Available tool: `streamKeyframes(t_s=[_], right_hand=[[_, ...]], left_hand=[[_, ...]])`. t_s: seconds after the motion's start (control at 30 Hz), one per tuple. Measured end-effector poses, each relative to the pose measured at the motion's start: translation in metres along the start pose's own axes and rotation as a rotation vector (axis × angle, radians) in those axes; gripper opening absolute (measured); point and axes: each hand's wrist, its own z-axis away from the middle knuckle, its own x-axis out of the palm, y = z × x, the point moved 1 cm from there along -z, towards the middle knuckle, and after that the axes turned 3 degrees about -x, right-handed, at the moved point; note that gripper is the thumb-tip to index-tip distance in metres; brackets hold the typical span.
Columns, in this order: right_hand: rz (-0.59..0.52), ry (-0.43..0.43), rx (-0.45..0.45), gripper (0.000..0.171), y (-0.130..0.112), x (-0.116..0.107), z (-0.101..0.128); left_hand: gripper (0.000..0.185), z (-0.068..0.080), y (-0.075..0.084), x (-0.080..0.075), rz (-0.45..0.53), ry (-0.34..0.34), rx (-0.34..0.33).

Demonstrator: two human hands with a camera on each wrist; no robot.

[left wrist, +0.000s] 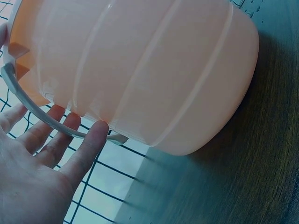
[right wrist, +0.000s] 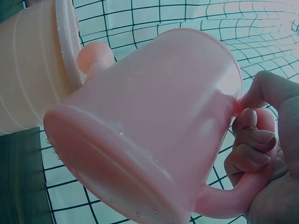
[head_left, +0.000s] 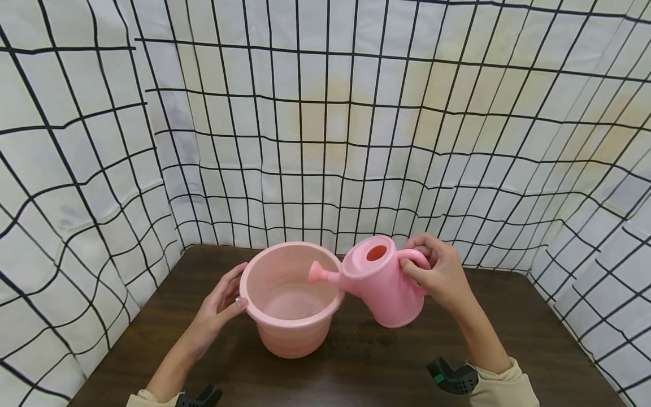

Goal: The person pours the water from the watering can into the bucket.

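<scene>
Right hand: the right hand (head_left: 441, 272) has its fingers curled round the handle (right wrist: 243, 186) of the pink watering can (head_left: 383, 288); the right wrist view shows the fingers (right wrist: 250, 140) wrapped through the loop, thumb on the outside
Watering can: tilted toward 9 o'clock, lifted so its base (right wrist: 117, 177) is off the table; its spout (head_left: 321, 275) reaches over the rim of the bucket at the bucket's 3 o'clock edge; the round fill hole (head_left: 376, 253) faces up; droplets cling to the base
Left hand: the left hand (head_left: 220, 310) lies spread against the outer wall of the pink bucket (head_left: 290, 333) at its 9 o'clock side, thumb just under the rim (head_left: 244, 282); in the left wrist view the straight fingers (left wrist: 86, 149) touch the white bail handle (left wrist: 28, 105) hanging down the wall
Bucket: upright near the table's centre; a shallow pool of water in its bottom
Table: dark wood table (head_left: 534, 339); free surface from 3 to 5 o'clock of the can and along the near edge; a wet patch (head_left: 373, 333) under the can
Surround: gridded cloth (head_left: 325, 141) closes the table's far, left and right edges
</scene>
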Motion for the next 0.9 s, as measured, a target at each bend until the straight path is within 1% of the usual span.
streamKeyframes(t_s=[0.3,0.5,0.63,0.8,0.9], right_hand=[[-0.012,-0.006,0.013,0.015,-0.0002,-0.0001,0.0022],[-0.022,-0.008,0.028,0.015,0.0008,-0.0008,0.0039],[-0.025,-0.007,0.02,0.015,0.0009,-0.0003,0.0017],[-0.018,-0.003,-0.001,0.015,0.0016,-0.0001,0.0002],[-0.014,-0.004,0.001,0.015,0.002,0.0002,-0.0005]], left_hand=[[0.061,0.0025,-0.0012,-0.0006,-0.011,0.0,-0.005],[0.061,0.0008,-0.0015,0.0007,-0.005,-0.005,0.016],[0.061,0.0,-0.001,-0.0004,-0.006,0.004,0.022],[0.061,0.0008,-0.0014,-0.0011,-0.009,-0.001,0.013],[0.061,0.0008,-0.0022,-0.0011,-0.012,0.002,0.01]])
